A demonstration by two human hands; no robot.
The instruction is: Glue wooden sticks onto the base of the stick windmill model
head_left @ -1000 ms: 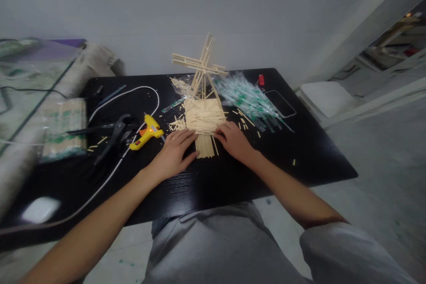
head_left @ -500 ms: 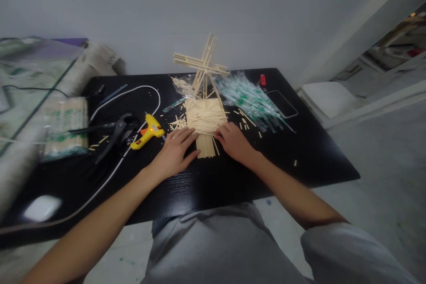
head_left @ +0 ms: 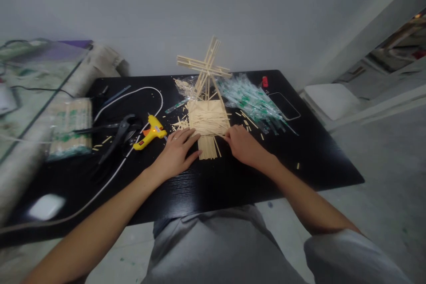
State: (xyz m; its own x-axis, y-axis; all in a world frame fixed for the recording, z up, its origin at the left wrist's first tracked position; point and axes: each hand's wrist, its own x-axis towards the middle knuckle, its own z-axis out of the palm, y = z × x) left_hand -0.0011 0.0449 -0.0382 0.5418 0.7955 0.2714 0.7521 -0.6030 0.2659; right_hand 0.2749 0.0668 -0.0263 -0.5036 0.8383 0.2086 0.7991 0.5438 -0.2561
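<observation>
A windmill-like model of thin wooden sticks [head_left: 207,71] stands on a square stick base [head_left: 196,108]. Many loose sticks [head_left: 209,120] lie crosswise over the front of that base, and more sticks [head_left: 207,148] are lined up lengthwise below them. My left hand [head_left: 179,148] rests at the left of the pile, fingers and thumb spread, fingertips touching the sticks. At the right edge of the pile my right hand [head_left: 244,143] is closed in a pinch, with the end of a thin wooden stick at its fingertips.
Left of the pile are a yellow glue gun [head_left: 151,133], black pliers [head_left: 116,140], a white cable [head_left: 159,93] and a packet of sticks [head_left: 71,126]. Clear and green wrappers [head_left: 251,100] lie behind right, near a red object [head_left: 265,81]. Stick offcuts [head_left: 181,124] are scattered about.
My right hand has shifted a little to the right, away from the pile's middle. The left hand stays in place on the sticks. The whole view has moved slightly.
</observation>
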